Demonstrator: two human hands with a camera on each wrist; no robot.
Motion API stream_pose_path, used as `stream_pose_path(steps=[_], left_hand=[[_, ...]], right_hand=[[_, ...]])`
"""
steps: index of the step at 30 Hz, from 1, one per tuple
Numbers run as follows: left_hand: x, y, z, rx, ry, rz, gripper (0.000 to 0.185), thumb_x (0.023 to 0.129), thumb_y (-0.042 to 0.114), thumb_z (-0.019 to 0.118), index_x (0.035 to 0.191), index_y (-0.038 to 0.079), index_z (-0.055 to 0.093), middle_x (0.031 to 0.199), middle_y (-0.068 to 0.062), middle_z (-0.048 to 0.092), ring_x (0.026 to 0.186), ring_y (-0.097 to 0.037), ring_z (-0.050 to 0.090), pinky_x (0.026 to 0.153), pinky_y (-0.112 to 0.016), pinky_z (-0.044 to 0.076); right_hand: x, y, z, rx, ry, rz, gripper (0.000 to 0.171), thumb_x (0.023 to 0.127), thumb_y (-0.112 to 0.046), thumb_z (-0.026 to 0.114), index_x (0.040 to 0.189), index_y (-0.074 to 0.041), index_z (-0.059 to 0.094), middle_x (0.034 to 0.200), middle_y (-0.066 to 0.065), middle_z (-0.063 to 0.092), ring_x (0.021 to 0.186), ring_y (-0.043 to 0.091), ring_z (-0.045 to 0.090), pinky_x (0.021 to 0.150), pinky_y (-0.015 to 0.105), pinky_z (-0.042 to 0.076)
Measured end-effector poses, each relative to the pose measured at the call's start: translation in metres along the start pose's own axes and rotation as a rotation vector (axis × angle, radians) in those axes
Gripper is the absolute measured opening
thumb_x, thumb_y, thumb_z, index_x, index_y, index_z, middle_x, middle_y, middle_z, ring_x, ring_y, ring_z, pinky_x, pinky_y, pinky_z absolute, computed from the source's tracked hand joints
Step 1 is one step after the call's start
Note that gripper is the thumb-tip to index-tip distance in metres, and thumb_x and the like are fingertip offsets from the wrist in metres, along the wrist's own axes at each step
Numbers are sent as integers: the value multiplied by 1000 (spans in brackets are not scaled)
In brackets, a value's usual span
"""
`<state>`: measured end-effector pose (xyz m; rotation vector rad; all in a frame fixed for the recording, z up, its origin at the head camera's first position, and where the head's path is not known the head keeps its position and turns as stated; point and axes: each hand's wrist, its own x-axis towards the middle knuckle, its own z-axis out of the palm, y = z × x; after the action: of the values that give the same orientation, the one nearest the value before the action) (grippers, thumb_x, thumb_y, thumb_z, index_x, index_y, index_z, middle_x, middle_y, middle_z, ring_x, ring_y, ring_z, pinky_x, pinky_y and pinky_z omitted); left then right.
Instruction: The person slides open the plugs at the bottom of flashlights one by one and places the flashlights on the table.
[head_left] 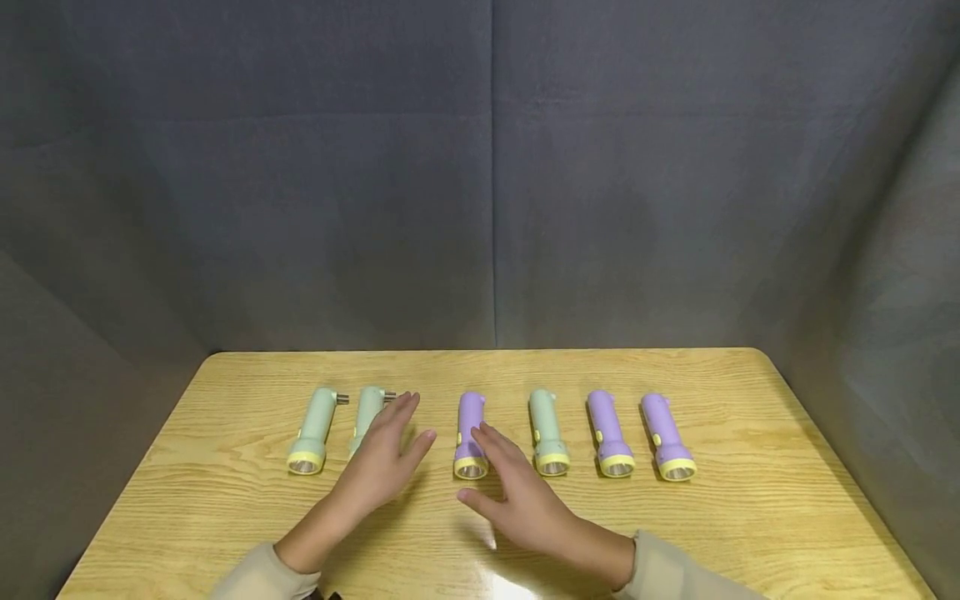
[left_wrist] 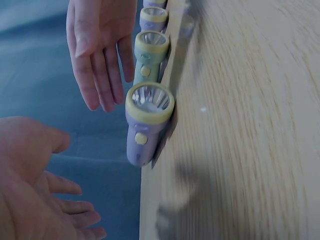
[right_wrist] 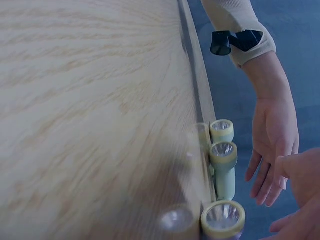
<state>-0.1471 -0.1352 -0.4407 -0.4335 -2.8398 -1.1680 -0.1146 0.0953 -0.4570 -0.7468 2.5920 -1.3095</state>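
Observation:
Six small flashlights lie in a row on the wooden table, lens ends toward me. From the left they are a green flashlight (head_left: 316, 429), a second green flashlight (head_left: 368, 413), a purple flashlight (head_left: 470, 433), a green flashlight (head_left: 548, 433), a purple flashlight (head_left: 611, 433) and a purple flashlight (head_left: 667, 437). My left hand (head_left: 381, 460) is held over the second green one and hides part of it. My right hand (head_left: 521, 496) overlaps the first purple one in the head view. Both hands hold nothing, palms facing each other, fingers extended.
Metal plug prongs (head_left: 342, 399) stick out from the far ends of the two left green flashlights. Dark grey cloth (head_left: 480, 208) hangs behind the table (head_left: 187, 500) and at both sides. A black wrist mount (right_wrist: 235, 41) sits on the left sleeve.

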Motion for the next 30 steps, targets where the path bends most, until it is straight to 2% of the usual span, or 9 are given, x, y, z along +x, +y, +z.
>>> stream_pose_path(steps=[8, 17, 23, 30], left_hand=[[10, 4, 18, 1, 7, 31, 60, 103, 23, 62, 148, -11, 42, 154, -31, 38, 143, -48, 35, 113, -62, 35], [20, 2, 35, -30, -49, -64, 65, 103, 24, 61, 152, -10, 35, 156, -32, 34, 145, -49, 31, 114, -62, 33], [26, 0, 42, -85, -69, -90, 67, 104, 23, 60, 154, -11, 30, 156, -34, 33, 144, -50, 31, 115, -62, 30], [33, -2, 50, -118, -61, -88, 64, 103, 22, 60, 150, -14, 34, 151, -35, 38, 138, -50, 40, 112, -61, 37]], right_hand=[[1, 13, 2, 3, 36, 52, 87, 98, -37, 69, 158, 5, 23, 163, 28, 23, 150, 45, 22, 117, 63, 25], [8, 26, 8, 25, 73, 79, 89, 95, -31, 74, 157, 8, 23, 161, 29, 25, 149, 47, 23, 118, 63, 25], [15, 34, 11, 68, 84, 90, 93, 92, -27, 78, 155, 11, 23, 158, 33, 28, 145, 48, 31, 116, 60, 30], [25, 38, 14, 121, 105, 101, 96, 88, -22, 82, 155, 12, 22, 156, 32, 32, 139, 44, 43, 112, 50, 41]])
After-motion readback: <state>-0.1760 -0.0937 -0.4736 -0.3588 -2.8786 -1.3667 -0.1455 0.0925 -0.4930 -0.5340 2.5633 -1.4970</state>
